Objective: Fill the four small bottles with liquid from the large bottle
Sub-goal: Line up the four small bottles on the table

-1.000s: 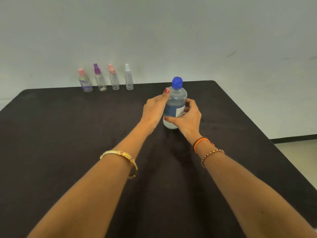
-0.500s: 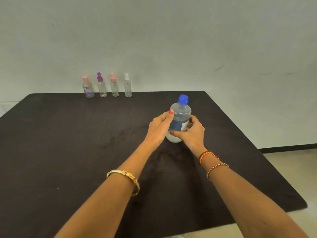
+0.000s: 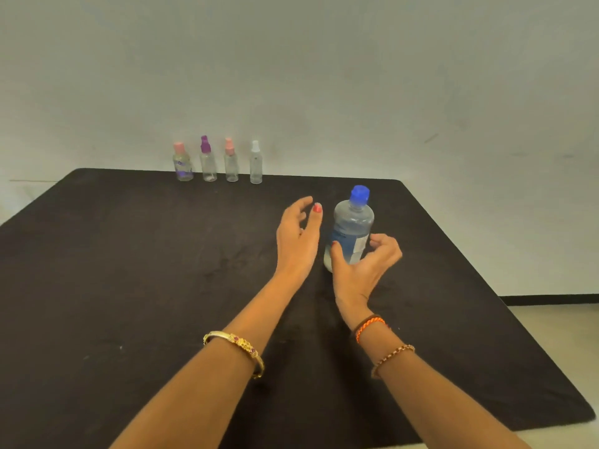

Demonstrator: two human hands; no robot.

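Large bottle stands between loosened hands, small bottles behind.

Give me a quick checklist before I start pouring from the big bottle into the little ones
1. Large bottle upright on the table: ok.
2. Its blue cap off: not ok, it is on.
3. Firm grip on it: not ok; left hand is clear of it, right hand curls loosely around it.
4. Four small bottles upright in a row at the far edge: ok.
5. Their tops removed: not ok, all capped.
6. Small bottles empty: cannot tell.
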